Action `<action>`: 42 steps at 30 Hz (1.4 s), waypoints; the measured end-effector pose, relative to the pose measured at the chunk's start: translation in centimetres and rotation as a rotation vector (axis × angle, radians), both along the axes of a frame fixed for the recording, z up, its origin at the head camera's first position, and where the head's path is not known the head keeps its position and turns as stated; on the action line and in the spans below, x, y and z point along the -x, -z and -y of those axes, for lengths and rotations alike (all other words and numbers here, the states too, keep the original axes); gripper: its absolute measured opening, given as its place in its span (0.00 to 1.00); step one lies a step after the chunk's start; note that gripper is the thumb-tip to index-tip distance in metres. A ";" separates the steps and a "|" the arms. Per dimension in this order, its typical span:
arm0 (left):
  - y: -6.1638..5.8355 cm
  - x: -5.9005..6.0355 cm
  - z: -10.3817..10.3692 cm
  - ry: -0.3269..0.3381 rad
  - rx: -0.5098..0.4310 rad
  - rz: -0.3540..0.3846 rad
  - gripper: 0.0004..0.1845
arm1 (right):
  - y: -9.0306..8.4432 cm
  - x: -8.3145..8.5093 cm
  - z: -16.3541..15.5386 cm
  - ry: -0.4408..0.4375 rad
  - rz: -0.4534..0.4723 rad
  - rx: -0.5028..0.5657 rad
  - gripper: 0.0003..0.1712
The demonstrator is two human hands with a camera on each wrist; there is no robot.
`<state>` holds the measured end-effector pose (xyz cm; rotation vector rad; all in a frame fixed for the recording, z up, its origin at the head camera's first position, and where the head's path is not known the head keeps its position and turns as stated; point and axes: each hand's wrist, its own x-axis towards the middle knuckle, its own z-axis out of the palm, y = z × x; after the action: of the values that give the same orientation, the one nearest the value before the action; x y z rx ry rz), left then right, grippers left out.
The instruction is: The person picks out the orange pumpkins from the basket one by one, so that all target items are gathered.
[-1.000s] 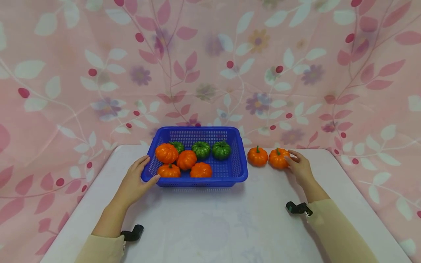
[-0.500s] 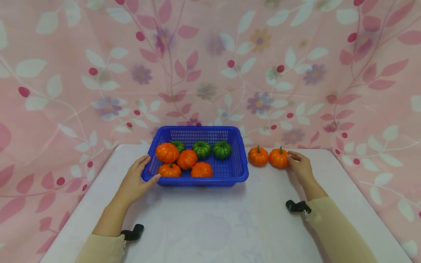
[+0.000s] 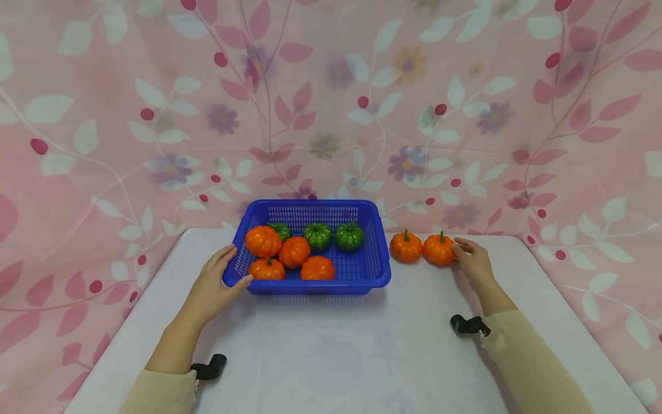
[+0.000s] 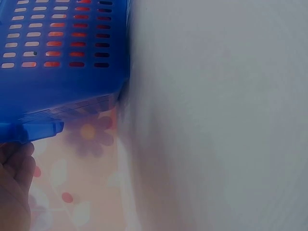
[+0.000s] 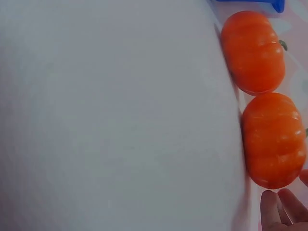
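Observation:
A blue plastic basket (image 3: 369, 282) stands on the table, holding several small pumpkins. Inside, three green ones (image 3: 349, 236) sit at the back and several orange ones (image 3: 294, 252) at the left and front. My left hand (image 3: 214, 286) rests at the basket's left front corner, fingers along the side rim and thumb at the front edge. To the right of the basket two orange pumpkins (image 3: 405, 247) stand side by side on the table. My right hand (image 3: 473, 264) touches the right side of the outer pumpkin (image 3: 439, 249); in the right wrist view its fingertips (image 5: 270, 199) are right beside it.
The white-covered table (image 3: 331, 351) ends at a pink floral curtain (image 3: 331, 115) close behind the basket and pumpkins. Black camera mounts (image 3: 209, 367) are worn at both wrists, near the cuffs of the beige sleeves (image 3: 532, 362).
The outer orange pumpkin has turned slightly under my right hand, its stem going from leaning left to upright. My left hand and the basket stay in place.

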<state>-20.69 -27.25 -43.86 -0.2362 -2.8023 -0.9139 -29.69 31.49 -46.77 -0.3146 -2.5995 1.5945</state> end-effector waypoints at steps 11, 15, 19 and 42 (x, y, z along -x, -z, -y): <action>0.2 0.0 0.1 0.009 0.003 -0.024 0.47 | -4.7 -1.7 1.5 -0.040 -0.153 -0.038 0.34; 0.1 -0.1 0.0 0.014 -0.004 -0.030 0.46 | -6.8 -2.8 3.4 -0.073 -0.182 -0.036 0.34; 0.1 -0.1 0.0 0.009 -0.004 -0.031 0.46 | -8.5 -3.8 5.6 -0.126 -0.222 -0.042 0.30; 0.0 0.0 0.1 0.012 0.010 -0.019 0.46 | -8.2 -4.0 16.5 -0.470 -0.261 -0.015 0.22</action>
<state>-20.70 -27.38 -43.82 -0.2624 -2.7919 -0.8952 -25.73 14.98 -38.55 0.5100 -2.5952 1.5978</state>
